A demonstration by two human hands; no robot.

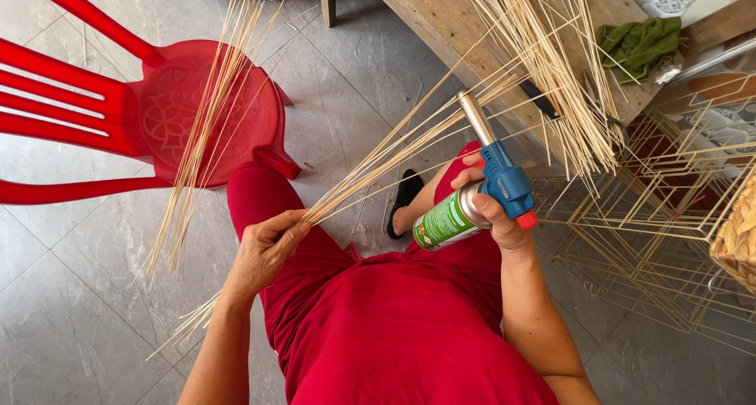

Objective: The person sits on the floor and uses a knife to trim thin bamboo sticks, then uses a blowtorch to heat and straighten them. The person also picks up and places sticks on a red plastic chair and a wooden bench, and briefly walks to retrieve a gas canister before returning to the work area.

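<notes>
While the left hand (264, 251) closes its fingers around a bundle of thin pale bamboo strips (378, 165), the right hand (496, 216) grips a green gas canister topped with a blue torch head and a metal nozzle (472, 196). The strips fan up and to the right from the left hand, crossing over the person's lap in red clothing, and their far ends pass just beside the nozzle tip, which points up toward the wooden tabletop (449, 27). Their short tail ends stick out below the left wrist toward the grey tiled floor (79, 295). More loose strips lie on the tabletop and hang over its edge, next to a crumpled green cloth (638, 44). Another sheaf of strips leans across the seat of a red plastic chair (213, 113) on the left. Pale wire box frames (654, 216) are stacked on the right, with a woven basket's edge (736, 239) beside them.
</notes>
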